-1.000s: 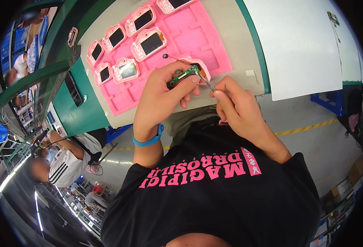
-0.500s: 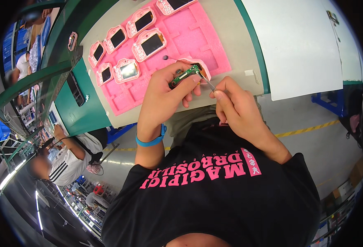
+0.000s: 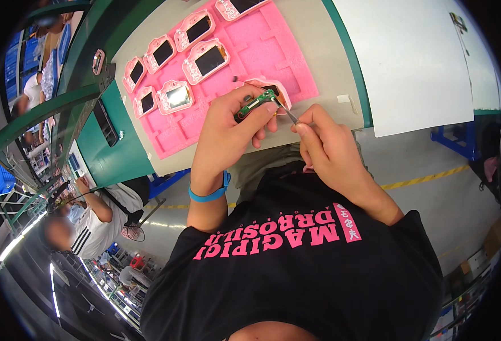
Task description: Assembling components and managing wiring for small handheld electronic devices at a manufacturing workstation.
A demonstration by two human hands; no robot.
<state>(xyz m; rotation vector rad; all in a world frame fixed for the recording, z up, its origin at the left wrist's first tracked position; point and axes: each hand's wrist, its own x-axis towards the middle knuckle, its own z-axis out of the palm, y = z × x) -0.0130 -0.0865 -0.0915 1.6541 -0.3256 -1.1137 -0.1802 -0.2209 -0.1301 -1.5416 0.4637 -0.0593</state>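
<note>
My left hand is closed round a small green circuit board, thumb along its near side. A thin wire with a small dark round part sticks out beyond the fingers. Between thumb and fingertips, my right hand pinches metal tweezers, whose tips reach the right end of the board. Exactly what the tips touch is too small to make out. Just behind the board, a pink camera-shaped shell lies on the pink foam tray, partly hidden by my left hand.
Several pink camera-shaped units with dark screens, one of them a unit, sit in the tray. A white sheet covers the right side. A dark phone-like slab lies on the green surface at left. Another person works at the left.
The dark round part on the wire has shifted slightly to the right. Both hands keep nearly the same place and grip.
</note>
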